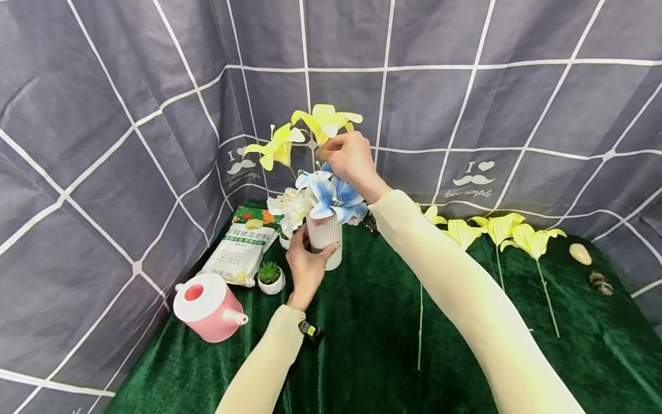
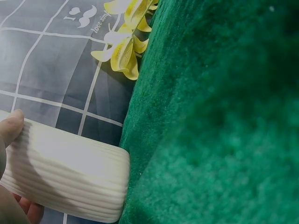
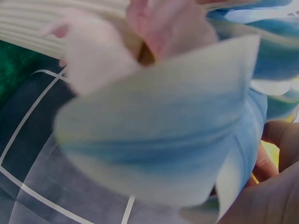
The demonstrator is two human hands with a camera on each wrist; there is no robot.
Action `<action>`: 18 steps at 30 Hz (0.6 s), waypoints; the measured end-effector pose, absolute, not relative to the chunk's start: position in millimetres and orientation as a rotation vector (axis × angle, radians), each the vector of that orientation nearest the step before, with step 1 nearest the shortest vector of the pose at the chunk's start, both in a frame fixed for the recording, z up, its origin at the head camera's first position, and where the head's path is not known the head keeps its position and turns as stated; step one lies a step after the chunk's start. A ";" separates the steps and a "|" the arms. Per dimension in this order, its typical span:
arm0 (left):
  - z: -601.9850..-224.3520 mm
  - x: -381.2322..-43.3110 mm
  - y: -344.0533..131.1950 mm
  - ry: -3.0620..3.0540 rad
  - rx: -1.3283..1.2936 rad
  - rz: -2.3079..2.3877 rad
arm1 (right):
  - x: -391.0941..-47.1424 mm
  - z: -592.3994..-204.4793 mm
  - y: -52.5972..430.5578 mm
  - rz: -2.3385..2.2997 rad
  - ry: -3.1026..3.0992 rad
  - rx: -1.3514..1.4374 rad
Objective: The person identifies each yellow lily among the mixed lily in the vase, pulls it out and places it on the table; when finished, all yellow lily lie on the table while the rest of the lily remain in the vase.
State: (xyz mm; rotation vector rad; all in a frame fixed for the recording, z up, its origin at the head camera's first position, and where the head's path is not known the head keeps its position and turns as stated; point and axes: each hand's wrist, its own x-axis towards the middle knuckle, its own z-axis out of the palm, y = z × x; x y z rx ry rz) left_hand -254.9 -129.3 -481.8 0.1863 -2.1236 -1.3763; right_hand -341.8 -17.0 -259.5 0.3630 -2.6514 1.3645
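Observation:
A ribbed white vase (image 1: 331, 234) stands on the green cloth, holding white flowers (image 1: 289, 207), blue-and-white lilies (image 1: 331, 192) and a yellow lily (image 1: 279, 146) that leans left above them. My left hand (image 1: 306, 263) grips the vase low down, thumb across its front; the left wrist view shows the ribbed wall (image 2: 79, 168) with fingers around it. Over the bouquet, my right hand (image 1: 353, 156) pinches a second yellow lily (image 1: 324, 122) just under its bloom. Its lower stem is hidden behind the blue petals. A blue-and-white petal (image 3: 154, 126) fills much of the right wrist view.
Left of the vase are a fertilizer bag (image 1: 240, 253), a small potted succulent (image 1: 270, 279) and a pink-and-white watering can (image 1: 209, 307). Several yellow lilies (image 1: 532, 240) lie to the right, beside a pale stone (image 1: 580, 253) and dark striped stones (image 1: 600, 283). A checked curtain (image 1: 439, 103) hangs behind.

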 end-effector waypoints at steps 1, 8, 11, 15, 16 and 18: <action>-481.6 -254.5 -129.4 -2.121 0.185 -1.379 | -341.9 -260.3 -15.9 1.364 -2.632 0.369; -480.9 -253.8 -130.4 -2.114 0.172 -1.367 | -346.3 -264.4 -11.6 1.416 -2.595 0.397; -480.9 -254.4 -130.6 -2.112 0.165 -1.370 | -347.4 -265.5 -11.5 1.484 -2.606 0.428; -480.6 -254.5 -130.0 -2.114 0.165 -1.373 | -346.6 -266.3 -10.3 1.613 -2.579 0.487; -480.5 -254.3 -129.9 -2.113 0.166 -1.376 | -346.1 -266.1 -9.7 1.628 -2.573 0.497; -480.3 -253.7 -129.7 -2.112 0.167 -1.376 | -344.7 -265.3 -7.6 1.634 -2.562 0.511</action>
